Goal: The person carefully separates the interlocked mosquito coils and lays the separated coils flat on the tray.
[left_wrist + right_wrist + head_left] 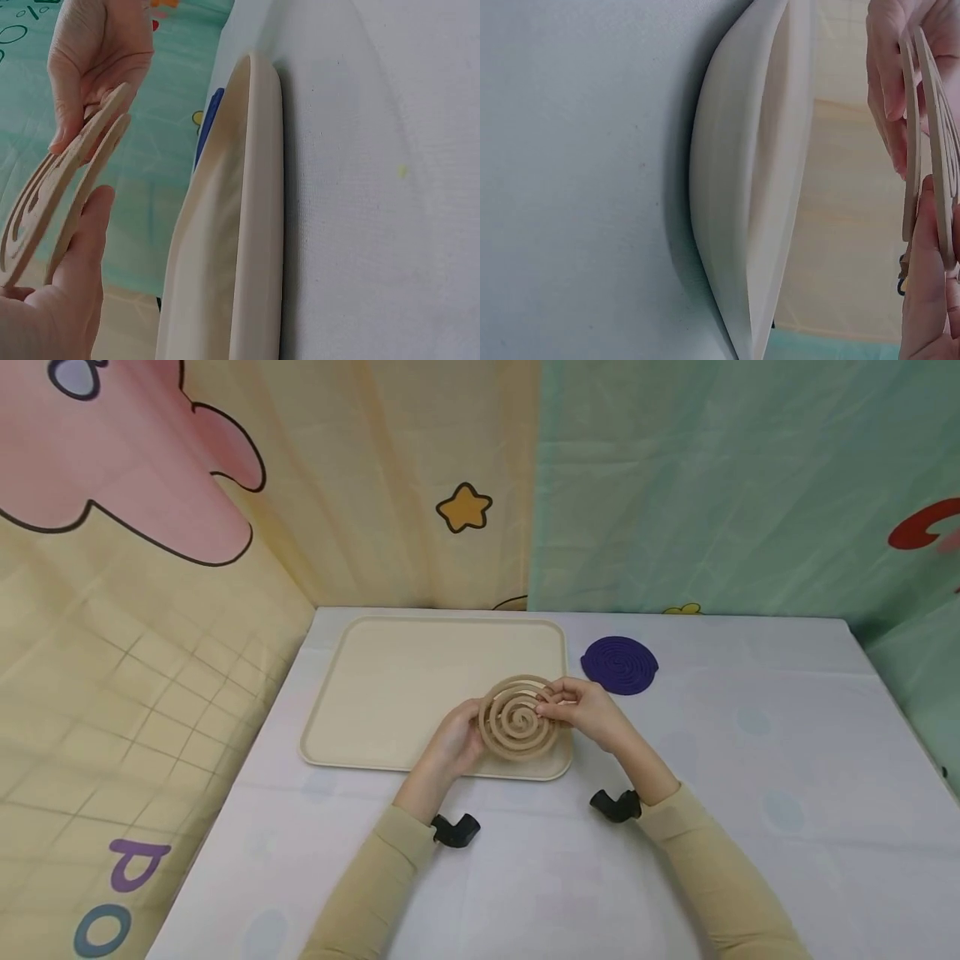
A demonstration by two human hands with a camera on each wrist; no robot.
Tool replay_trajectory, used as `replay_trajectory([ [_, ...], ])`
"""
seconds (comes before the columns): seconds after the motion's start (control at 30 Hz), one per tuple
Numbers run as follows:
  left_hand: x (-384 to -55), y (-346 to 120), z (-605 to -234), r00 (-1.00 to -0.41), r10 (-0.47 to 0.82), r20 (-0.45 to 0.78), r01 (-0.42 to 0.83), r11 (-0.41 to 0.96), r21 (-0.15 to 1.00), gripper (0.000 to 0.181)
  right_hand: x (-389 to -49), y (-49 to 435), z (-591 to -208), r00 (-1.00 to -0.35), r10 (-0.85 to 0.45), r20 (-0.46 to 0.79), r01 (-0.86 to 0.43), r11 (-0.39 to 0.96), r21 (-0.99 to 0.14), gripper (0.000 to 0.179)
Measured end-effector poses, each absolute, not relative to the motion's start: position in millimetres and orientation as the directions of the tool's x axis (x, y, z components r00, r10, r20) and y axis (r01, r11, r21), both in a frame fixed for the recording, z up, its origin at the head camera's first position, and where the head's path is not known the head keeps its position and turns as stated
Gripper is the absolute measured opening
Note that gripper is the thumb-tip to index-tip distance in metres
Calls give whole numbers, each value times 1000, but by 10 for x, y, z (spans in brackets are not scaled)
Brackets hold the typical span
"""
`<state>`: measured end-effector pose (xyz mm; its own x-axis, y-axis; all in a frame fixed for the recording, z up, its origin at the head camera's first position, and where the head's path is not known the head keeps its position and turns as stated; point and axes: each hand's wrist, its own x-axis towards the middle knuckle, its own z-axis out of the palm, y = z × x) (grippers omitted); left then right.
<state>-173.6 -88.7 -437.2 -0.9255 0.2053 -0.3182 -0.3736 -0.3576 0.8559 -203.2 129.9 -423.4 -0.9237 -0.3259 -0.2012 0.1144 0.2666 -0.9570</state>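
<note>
A beige spiral mosquito coil [522, 720] is held up over the right end of a cream tray [420, 693]. My left hand [457, 739] grips its left edge. The right hand [588, 710] pinches the coil's right side between thumb and fingers. Edge-on in the left wrist view, the coil [67, 180] shows two layers standing partly apart, tilted above the tray. The same gap between layers shows in the right wrist view, where the coil [935, 150] is near the right edge, with fingers of both hands on it.
A flat purple spiral coil [620, 666] lies on the white tablecloth [750, 777], right of the tray. Black wrist-worn pieces [455, 831] sit at both cuffs. Printed curtains [637, 485] hang behind the table and at its sides.
</note>
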Motion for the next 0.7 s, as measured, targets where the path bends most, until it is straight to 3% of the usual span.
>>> replay_trajectory([
  [0.23, -1713, -919, -4390, -932, 105, -347, -358, -421, 833, 37, -2026, 1274, -4331, -932, -290, -219, 186, 138, -973, 13],
  [0.37, -1692, -944, -4396, -932, 59, -359, -339, -492, 801, 38, -1993, 1255, -4408, -931, -279, -234, 233, 39, -972, 13],
  [0.53, -1687, -1000, -4382, -945, 28, -327, -280, -589, 758, 46, -1960, 1204, -4433, -939, -246, -238, 249, -14, -968, 25],
  [0.7, -1692, -1100, -4385, -953, -4, -303, -241, -596, 766, 47, -1966, 1149, -4424, -942, -227, -247, 260, -30, -965, 43],
])
